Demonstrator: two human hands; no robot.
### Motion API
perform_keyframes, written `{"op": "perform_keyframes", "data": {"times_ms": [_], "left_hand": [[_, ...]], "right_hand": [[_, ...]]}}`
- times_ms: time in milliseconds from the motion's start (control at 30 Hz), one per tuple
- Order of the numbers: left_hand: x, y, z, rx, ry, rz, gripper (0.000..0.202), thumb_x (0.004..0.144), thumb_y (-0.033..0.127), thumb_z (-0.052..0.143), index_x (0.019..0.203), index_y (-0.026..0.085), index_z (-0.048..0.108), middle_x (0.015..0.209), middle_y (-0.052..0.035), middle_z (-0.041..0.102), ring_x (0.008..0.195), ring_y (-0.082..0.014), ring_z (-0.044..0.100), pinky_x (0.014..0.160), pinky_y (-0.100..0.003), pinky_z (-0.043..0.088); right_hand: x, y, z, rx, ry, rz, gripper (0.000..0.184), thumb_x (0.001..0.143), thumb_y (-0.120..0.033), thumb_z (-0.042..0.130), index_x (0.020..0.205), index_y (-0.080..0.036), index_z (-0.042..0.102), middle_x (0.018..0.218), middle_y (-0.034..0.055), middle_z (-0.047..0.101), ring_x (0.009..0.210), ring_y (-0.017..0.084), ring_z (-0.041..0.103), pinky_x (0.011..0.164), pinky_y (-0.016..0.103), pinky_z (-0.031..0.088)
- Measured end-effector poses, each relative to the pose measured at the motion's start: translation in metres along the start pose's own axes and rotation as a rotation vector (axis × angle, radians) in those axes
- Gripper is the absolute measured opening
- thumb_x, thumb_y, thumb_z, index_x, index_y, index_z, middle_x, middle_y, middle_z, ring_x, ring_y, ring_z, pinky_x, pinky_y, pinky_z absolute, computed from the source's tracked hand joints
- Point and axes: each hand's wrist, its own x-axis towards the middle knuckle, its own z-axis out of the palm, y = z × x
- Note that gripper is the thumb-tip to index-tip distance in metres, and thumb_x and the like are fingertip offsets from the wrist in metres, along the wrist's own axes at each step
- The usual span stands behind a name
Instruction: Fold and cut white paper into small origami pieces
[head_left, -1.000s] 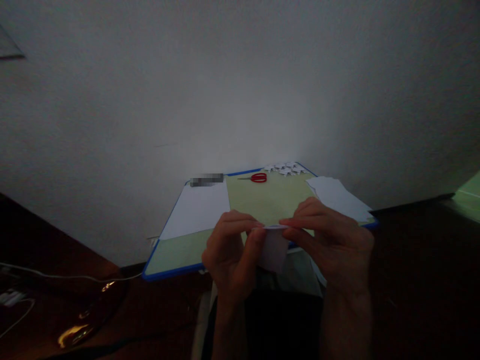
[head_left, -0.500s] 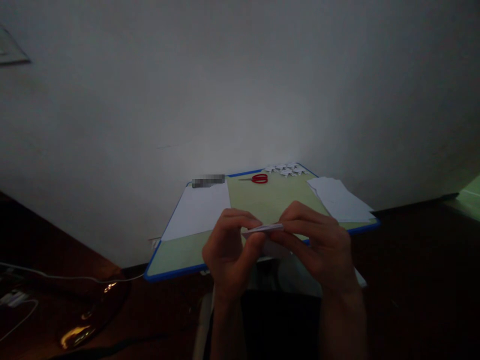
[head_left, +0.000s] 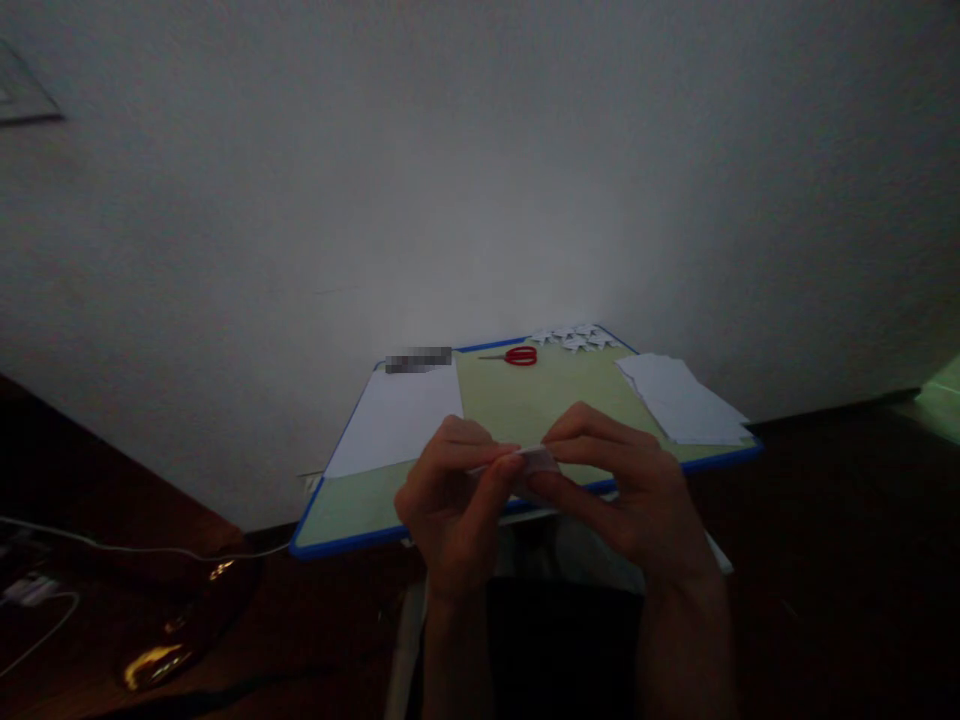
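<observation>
A small folded piece of white paper (head_left: 537, 460) is held between my two hands, above the near edge of the table. My left hand (head_left: 457, 500) pinches its left part between thumb and fingers, hiding much of it. On the other side, my right hand (head_left: 622, 490) grips the right end, thumb below and fingers above. Beyond the hands, red-handled scissors (head_left: 519, 356) lie on the table with the blades to the left. Several folded white paper shapes (head_left: 576, 338) are grouped at the far right corner.
The pale green table (head_left: 540, 395) has a blue rim and stands against a wall. A white sheet (head_left: 401, 415) covers its left part, with a dark blurred-out object (head_left: 418, 359) at the top. Stacked white sheets (head_left: 679, 400) lie at the right. A white cable (head_left: 150, 550) runs at the left.
The folded paper has turned, so its near face shows now rather than its thin edge. Both hands have shifted slightly left and still grip it.
</observation>
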Motion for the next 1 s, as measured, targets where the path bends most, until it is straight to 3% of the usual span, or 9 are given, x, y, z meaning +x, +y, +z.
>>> {"op": "perform_keyframes", "data": {"times_ms": [167,367,600,800,900,1000], "left_hand": [[0.002,-0.004,-0.002,-0.096,0.123,-0.086,0.009,0.091,0.017,0.078,0.085,0.021,0.074,0.073,0.0015,0.061,0.073,-0.0134,0.055,0.067,-0.027,0.045],[0.001,-0.006,-0.013,-0.059,0.027,-0.161,0.007,0.091,0.023,0.080,0.092,0.022,0.073,0.078,-0.0006,0.065,0.076,-0.0157,0.060,0.067,-0.028,0.047],[0.001,-0.005,-0.015,0.015,-0.041,-0.067,0.016,0.090,0.012,0.079,0.097,0.026,0.082,0.079,-0.0013,0.070,0.076,-0.0154,0.060,0.068,-0.030,0.047],[0.002,-0.007,-0.010,0.014,-0.056,-0.033,0.016,0.091,0.013,0.078,0.099,0.026,0.082,0.079,-0.0011,0.071,0.075,-0.0150,0.060,0.068,-0.030,0.048],[0.001,-0.005,-0.006,0.004,-0.066,-0.027,0.013,0.092,0.013,0.076,0.098,0.023,0.081,0.077,-0.0007,0.068,0.074,-0.0144,0.060,0.067,-0.029,0.048],[0.001,-0.002,-0.001,0.046,0.003,-0.017,0.012,0.092,0.011,0.076,0.095,0.022,0.078,0.076,0.0003,0.067,0.072,-0.0134,0.059,0.065,-0.027,0.048]], "right_hand": [[0.000,0.000,-0.001,-0.019,0.059,0.012,0.012,0.093,-0.015,0.076,0.101,-0.023,0.080,0.087,0.0000,0.070,0.079,0.014,0.066,0.068,0.030,0.053],[0.001,-0.003,-0.004,-0.121,0.056,-0.028,0.009,0.095,-0.013,0.072,0.098,-0.021,0.075,0.086,0.0003,0.067,0.081,0.014,0.064,0.069,0.030,0.053],[0.000,-0.002,-0.008,-0.153,0.004,-0.053,0.008,0.095,-0.016,0.073,0.100,-0.022,0.075,0.088,0.0008,0.067,0.085,0.016,0.064,0.073,0.032,0.055],[-0.001,0.000,-0.005,-0.120,0.041,-0.091,0.033,0.093,-0.018,0.078,0.124,-0.029,0.076,0.098,0.0020,0.071,0.086,0.015,0.067,0.072,0.030,0.056],[0.000,0.000,-0.001,-0.108,0.084,-0.119,0.031,0.092,-0.013,0.078,0.120,-0.027,0.078,0.091,0.0014,0.071,0.080,0.013,0.066,0.068,0.028,0.055],[0.000,0.000,0.002,-0.194,0.128,-0.138,0.024,0.093,-0.016,0.078,0.115,-0.026,0.080,0.086,0.0010,0.070,0.078,0.014,0.065,0.067,0.029,0.054]]}}
